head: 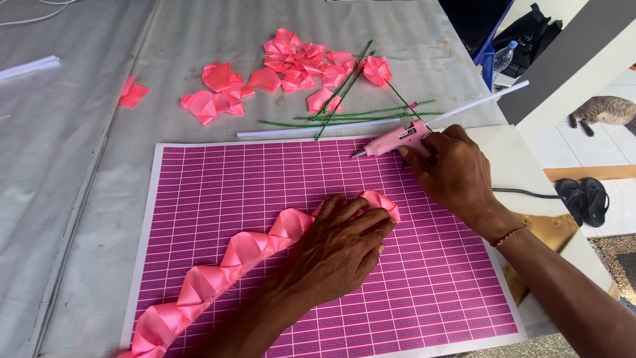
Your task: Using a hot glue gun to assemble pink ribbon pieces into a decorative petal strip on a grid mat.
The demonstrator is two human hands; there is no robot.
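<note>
The left hand (338,248) lies flat, fingers spread, pressing the folded pink satin ribbon strip (225,272) onto the magenta gridded sheet (265,179) that covers the surface. Just beyond, the right hand (454,169) grips a pink glue gun (394,140), nozzle pointing left. Farther off lie green wire stems (351,118) and loose pink ribbon petals (291,66).
</note>
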